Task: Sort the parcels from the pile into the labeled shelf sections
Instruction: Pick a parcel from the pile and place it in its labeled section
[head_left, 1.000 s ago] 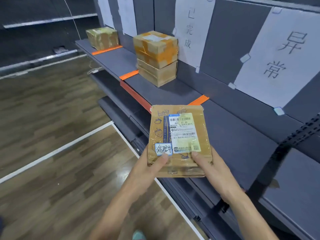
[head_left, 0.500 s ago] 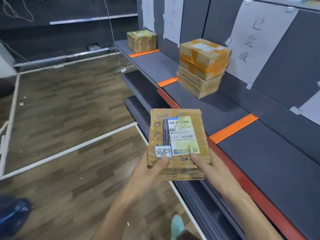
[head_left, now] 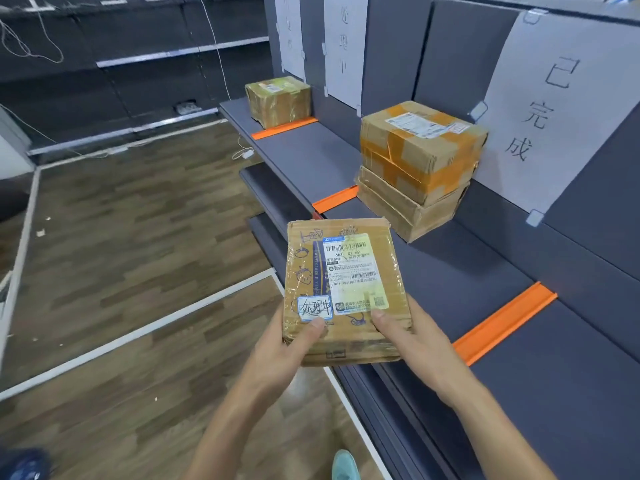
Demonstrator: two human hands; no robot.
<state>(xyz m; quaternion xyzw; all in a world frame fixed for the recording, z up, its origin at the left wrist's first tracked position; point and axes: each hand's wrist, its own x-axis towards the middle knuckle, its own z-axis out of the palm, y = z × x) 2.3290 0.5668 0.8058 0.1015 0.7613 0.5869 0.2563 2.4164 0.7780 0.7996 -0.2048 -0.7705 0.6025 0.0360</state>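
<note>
- Since the earlier frames the view has swung left along the shelf (head_left: 311, 157). The sign (head_left: 343, 46) reading 处理中 has come into view, and the parcel (head_left: 346, 289) has stayed in both hands.
- The left hand (head_left: 287, 344) and right hand (head_left: 412, 337) both grasp the parcel by its near edge, thumbs on top. The fingers beneath are hidden.
- The parcel is in the air in front of the shelf, level with the 已完成 sign (head_left: 540, 109).
- Grip risk: only the near end is held, and the wrap looks glossy. During a long reach, the far end could dip or slide.
- Sorting risk: the parcel's handwritten sticker (head_left: 314, 308) matches the farther sign, but the closest bay is the wrong one.
- Collision risk: the stack of two boxes (head_left: 415, 161) stands near the reach path, its top box sitting slightly askew. A brush could shift it.
- Placement risk: setting the parcel down across the orange divider (head_left: 335, 199) would leave it straddling two sections.
</note>
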